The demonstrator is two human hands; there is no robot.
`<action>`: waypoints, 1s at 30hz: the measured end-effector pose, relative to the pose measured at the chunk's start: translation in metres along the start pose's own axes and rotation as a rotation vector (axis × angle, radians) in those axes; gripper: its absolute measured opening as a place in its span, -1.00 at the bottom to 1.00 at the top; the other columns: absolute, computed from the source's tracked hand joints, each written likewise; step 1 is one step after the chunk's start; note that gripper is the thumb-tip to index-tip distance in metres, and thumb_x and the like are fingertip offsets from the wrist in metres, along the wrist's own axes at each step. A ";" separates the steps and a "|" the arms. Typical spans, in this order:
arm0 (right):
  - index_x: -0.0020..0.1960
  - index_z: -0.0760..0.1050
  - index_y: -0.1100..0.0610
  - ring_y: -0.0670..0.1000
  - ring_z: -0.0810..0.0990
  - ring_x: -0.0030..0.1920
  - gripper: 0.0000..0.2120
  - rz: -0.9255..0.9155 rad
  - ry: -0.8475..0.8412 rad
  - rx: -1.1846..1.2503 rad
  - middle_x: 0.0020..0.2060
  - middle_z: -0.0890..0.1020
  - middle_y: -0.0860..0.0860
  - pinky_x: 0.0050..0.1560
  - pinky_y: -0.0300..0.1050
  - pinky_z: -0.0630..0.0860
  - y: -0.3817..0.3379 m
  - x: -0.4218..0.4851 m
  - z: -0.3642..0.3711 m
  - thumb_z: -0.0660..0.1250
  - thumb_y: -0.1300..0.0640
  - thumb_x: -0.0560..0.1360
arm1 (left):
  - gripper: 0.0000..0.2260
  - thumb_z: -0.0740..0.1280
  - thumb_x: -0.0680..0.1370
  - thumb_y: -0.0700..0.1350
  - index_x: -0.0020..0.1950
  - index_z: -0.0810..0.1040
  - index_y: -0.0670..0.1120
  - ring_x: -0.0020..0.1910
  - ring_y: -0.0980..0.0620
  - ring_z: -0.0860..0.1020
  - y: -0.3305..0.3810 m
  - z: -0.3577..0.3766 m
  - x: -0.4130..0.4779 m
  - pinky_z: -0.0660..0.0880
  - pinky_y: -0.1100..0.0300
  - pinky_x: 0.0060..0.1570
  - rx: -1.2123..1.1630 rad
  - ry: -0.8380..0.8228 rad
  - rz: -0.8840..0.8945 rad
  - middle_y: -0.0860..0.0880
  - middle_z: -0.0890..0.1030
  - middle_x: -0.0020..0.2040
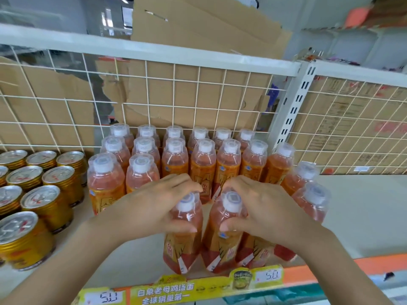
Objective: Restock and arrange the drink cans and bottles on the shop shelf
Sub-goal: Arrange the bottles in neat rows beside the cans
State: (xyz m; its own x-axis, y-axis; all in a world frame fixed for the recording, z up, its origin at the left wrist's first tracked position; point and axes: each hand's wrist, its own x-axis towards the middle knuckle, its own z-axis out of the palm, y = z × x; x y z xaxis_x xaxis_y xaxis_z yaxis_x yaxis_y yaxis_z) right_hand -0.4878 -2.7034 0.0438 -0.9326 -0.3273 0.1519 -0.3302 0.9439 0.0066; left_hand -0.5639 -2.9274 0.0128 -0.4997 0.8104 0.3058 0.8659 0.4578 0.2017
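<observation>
Gripping one orange-labelled bottle in each hand, we work at the front edge of the shop shelf. Our left hand (158,208) wraps fingers and thumb round the shoulder of the left bottle (182,241). Our right hand (266,210) clasps the right bottle (222,238) the same way, just below the white cap. The two bottles stand side by side, nearly touching, just behind the price strip (198,287), and their bases appear to rest on the shelf (363,216). Holding high near the neck, we judge, lets us steer each one upright into line without knocking its neighbours. Behind them, rows of matching bottles (200,159) run back to the wire grid (198,95), labels facing forward, presumably so shoppers can read them. A looser column curves along the right. Gold cans (50,201) sit grouped to the left, set apart by kind. A gap lies between the front pair and the rows behind, so the block looks unfinished.
</observation>
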 end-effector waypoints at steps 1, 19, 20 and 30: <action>0.26 0.31 -0.03 -0.12 0.50 0.03 -0.33 -0.013 -0.015 0.004 0.13 0.46 -0.18 -0.15 -0.17 0.29 0.001 0.002 -0.002 0.24 -0.41 0.31 | -0.43 0.19 0.36 0.38 0.28 0.30 0.15 0.08 0.38 0.26 0.001 -0.002 0.001 0.29 0.47 -0.02 -0.006 -0.008 -0.004 0.22 0.39 0.12; 0.20 0.37 0.14 0.03 0.50 -0.01 -0.37 -0.011 -0.067 0.068 0.01 0.51 0.00 -0.19 -0.11 0.37 0.034 0.081 0.000 0.43 -0.23 0.33 | -0.47 0.42 0.40 0.15 0.29 0.40 -0.01 0.06 0.17 0.33 -0.013 -0.009 0.049 0.27 0.32 -0.01 0.091 0.007 -0.281 0.07 0.44 0.13; 0.20 0.37 0.15 0.04 0.50 -0.01 -0.37 -0.005 -0.063 0.075 0.03 0.51 0.02 -0.18 -0.11 0.37 0.035 0.084 0.000 0.43 -0.23 0.33 | -0.47 0.42 0.40 0.16 0.28 0.40 -0.01 0.07 0.16 0.33 -0.013 -0.009 0.050 0.27 0.31 -0.01 0.099 0.012 -0.295 0.06 0.44 0.12; 0.14 0.38 0.18 0.08 0.54 0.00 -0.37 0.026 -0.098 0.117 0.05 0.55 0.07 -0.02 0.02 0.51 0.036 0.102 0.004 0.46 -0.22 0.30 | -0.52 0.42 0.39 0.16 0.19 0.43 -0.05 0.13 0.04 0.40 -0.023 -0.007 0.060 0.24 0.26 -0.10 0.149 0.066 -0.434 0.01 0.45 0.10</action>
State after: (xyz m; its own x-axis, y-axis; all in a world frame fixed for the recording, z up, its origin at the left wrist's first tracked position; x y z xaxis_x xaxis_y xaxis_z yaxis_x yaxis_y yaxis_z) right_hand -0.5953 -2.7028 0.0559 -0.9488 -0.3114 0.0537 -0.3156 0.9422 -0.1126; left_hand -0.6137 -2.8922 0.0332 -0.8129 0.5094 0.2824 0.5678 0.8010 0.1896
